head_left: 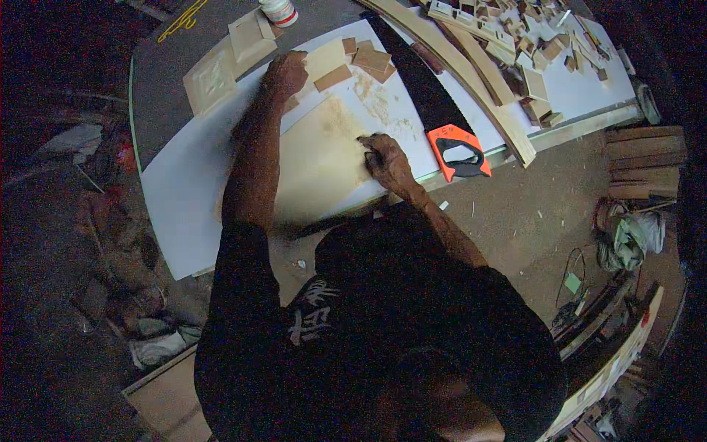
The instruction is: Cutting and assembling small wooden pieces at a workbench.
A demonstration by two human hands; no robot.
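A pale wooden board [317, 162] lies on the white sheet in front of me, with brown dust on its upper part. Over its right edge my right hand [388, 166] is closed, its fingers bent round something small and dark that I cannot make out. My left hand [289, 74] is at the far side of the board, fingers curled; what they hold, if anything, is hidden. Beside it lie a light wood piece [326, 60] and several small brown wood blocks [372, 60]. Sawdust [372, 96] is scattered between the blocks and my right hand.
A handsaw [458, 151] with an orange and black handle lies to the right. Long wooden strips [479, 70] and a heap of offcuts [534, 51] lie beyond it. Panelled wood pieces [210, 79] and a white tub [278, 11] stand at the far left.
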